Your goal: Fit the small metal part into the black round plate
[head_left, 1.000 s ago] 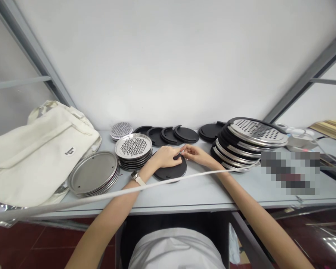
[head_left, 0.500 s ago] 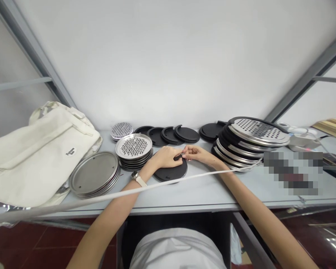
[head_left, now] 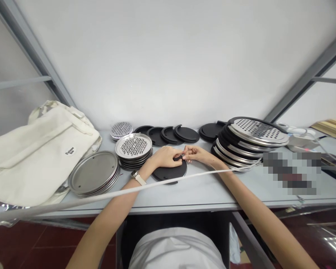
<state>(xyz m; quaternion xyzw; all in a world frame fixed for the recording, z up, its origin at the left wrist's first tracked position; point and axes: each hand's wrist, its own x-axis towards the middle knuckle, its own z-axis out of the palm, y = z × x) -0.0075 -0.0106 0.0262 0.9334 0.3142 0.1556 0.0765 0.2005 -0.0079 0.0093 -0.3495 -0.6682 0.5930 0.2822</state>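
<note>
A round black disc (head_left: 169,172) lies on the table in front of me. My left hand (head_left: 168,157) is closed on a small black piece (head_left: 178,158) at the disc's far right edge, the thumb on top. Right against it, my right hand (head_left: 194,154) is pinched with its fingertips meeting the left ones; what they hold is too small to name. Just left of the hands stands a stack of round metal grater plates (head_left: 133,146). Behind them several black discs (head_left: 187,134) overlap in a row.
Plain metal discs (head_left: 93,173) are stacked at the left beside a cream bag (head_left: 42,157). A tall pile of metal plates and black rings (head_left: 259,131) stands at the right. A pale cord (head_left: 162,183) crosses low in front of my forearms.
The black disc has turned slightly under my hands, and a dark edge now juts out at its near side. Both hands keep nearly the same place and grip.
</note>
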